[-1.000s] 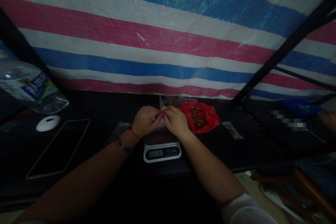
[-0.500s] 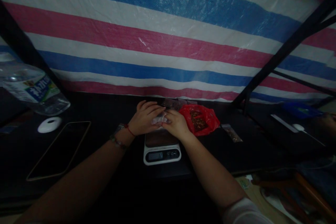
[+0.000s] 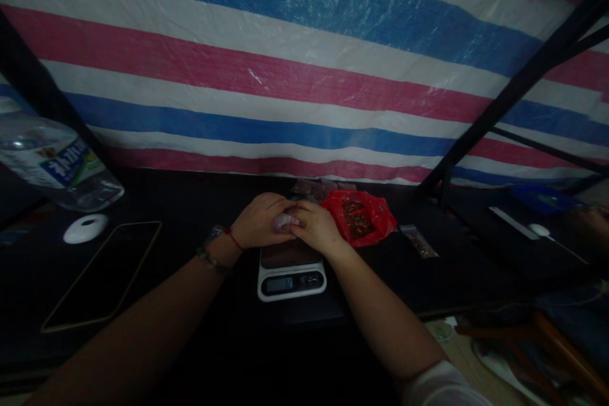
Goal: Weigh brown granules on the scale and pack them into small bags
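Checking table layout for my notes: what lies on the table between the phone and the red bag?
In the head view, the white kitchen scale sits between phone and red bag, with both hands, left hand and right hand, pinching a small clear pouch above it.

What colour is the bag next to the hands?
Red: the plastic bag beside the right hand, seen in the head view.

I saw a tarp [image 3: 304, 76] striped in blue, white and pinkish red behind a black counter [image 3: 190, 203]. The scale [image 3: 291, 273] was white with a dark brown platform and a grey display. Beside it lay a bright red bag [image 3: 366, 219] with reddish-brown contents. The left wrist wore a red cord [image 3: 233, 238]. A clear bottle [image 3: 57, 168] carried a blue, white and green label; near it sat a white disc [image 3: 85, 228] and a black phone [image 3: 102, 276] edged in gold.
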Tool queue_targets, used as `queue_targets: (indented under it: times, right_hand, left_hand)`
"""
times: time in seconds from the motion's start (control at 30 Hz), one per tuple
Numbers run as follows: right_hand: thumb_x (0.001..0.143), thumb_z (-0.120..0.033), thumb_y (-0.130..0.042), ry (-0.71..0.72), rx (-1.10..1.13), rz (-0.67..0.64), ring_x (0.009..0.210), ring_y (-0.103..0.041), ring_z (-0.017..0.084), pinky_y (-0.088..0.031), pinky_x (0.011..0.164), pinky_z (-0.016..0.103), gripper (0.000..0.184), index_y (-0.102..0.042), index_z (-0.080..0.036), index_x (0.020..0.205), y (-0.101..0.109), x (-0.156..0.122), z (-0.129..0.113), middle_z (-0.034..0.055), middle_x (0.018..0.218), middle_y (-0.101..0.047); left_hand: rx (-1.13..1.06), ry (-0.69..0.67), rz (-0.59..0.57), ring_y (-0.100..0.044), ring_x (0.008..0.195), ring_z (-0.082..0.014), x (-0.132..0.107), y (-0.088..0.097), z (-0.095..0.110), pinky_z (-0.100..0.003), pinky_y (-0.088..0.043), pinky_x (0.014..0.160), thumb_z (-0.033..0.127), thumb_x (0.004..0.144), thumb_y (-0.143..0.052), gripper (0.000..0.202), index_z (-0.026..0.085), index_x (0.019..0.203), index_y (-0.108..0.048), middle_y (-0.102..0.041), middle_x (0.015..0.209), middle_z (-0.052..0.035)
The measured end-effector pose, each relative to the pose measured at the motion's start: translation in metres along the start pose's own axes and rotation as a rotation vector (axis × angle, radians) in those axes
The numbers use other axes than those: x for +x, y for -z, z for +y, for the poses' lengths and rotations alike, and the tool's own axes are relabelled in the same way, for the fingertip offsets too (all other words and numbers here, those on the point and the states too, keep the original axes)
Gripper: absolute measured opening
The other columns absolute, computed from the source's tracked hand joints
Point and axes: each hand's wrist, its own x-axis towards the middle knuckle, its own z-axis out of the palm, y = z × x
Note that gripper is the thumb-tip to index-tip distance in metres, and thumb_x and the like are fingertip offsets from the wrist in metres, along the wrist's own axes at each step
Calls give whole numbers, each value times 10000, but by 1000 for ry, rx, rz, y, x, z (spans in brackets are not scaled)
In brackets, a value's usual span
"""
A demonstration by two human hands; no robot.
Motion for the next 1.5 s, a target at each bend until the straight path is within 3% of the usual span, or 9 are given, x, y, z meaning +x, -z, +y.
queue_targets:
  times: [0.23, 0.4, 0.6, 0.83, 0.93, 1.03, 1.23, 1.37, 1.5]
  right_hand:
    - [767, -334, -717, -16, 22, -1, 1003, -596, 207, -490, 870, 322, 320, -680, -217, 1062, 3, -1, -4, 60, 1053, -652]
    - [755, -249, -711, -32, 33, 9, 1040, -591, 205, -495, 888, 321, 302, -685, -226, 1055, 0, 0, 0, 57, 1114, -638]
    - [767, -291, -714, 3, 82, 13, 1055, -598, 200, -509, 887, 322, 432, -637, -262, 1191, 6, 0, 10, 61, 1163, -613]
    - [777, -355, -710, -23, 36, 73, 1053, -605, 213, -514, 890, 331, 448, -633, -266, 1209, 11, -1, 20, 67, 1166, -617]
    - [777, -383, -708, -28, 19, 85, 1047, -609, 214, -515, 886, 333, 441, -642, -258, 1195, 11, -1, 20, 72, 1166, -617]
    - [791, -368, -693, -23, -3, 54, 1032, -612, 210, -517, 872, 326, 423, -638, -256, 1194, 10, -1, 16, 72, 1167, -615]
    - [795, -266, -652, 68, 45, -27, 1052, -587, 208, -498, 870, 305, 291, -658, -218, 1082, 10, 0, -1, 74, 1146, -619]
    - [794, -175, -531, 74, 222, 95, 888, -597, 187, -489, 790, 303, 185, -639, -186, 944, 10, -2, -3, 62, 954, -637]
    - [670, -123, -437, -76, 585, 386, 754, -560, 168, -464, 699, 289, 234, -563, -198, 852, 5, -3, 6, 19, 799, -581]
  left_hand:
    - [12, 21, -22, -595, 974, -266, 0, 2, 3, -426, -458, 856, 561, 736, -630, 556, 169, 1127, -576, -643, 1039, -111]
    - [1, 38, -35, -580, 1002, -276, 0, 2, 4, -440, -437, 869, 562, 704, -647, 610, 183, 1175, -566, -637, 1086, -107]
    - [64, 121, -64, -480, 1171, -323, -4, 4, -10, -484, -336, 983, 327, 685, -650, 666, 208, 1320, -490, -561, 1273, -120]
    - [187, 244, 32, -497, 1099, -313, -10, 5, -28, -488, -341, 925, 149, 702, -541, 581, 217, 1279, -539, -611, 1157, -112]
    - [206, 245, 60, -458, 1170, -332, -10, 8, -26, -503, -319, 965, 204, 683, -592, 617, 221, 1296, -523, -538, 1287, -130]
    - [144, 111, -16, -360, 1288, -363, -8, 9, -15, -533, -253, 1043, 383, 652, -673, 765, 224, 1364, -445, -401, 1447, -136]
    - [65, 88, -44, -534, 1136, -288, 0, 1, 10, -509, -231, 1087, 441, 709, -651, 670, 182, 1306, -490, -619, 1199, -117]
    - [72, 129, -37, -577, 1054, -274, 1, 4, 7, -499, -295, 1047, 480, 720, -636, 554, 181, 1183, -574, -652, 1088, -95]
    - [77, 182, -24, -583, 1019, -285, -1, 6, -3, -470, -379, 975, 561, 731, -619, 580, 146, 1134, -585, -650, 1060, -111]
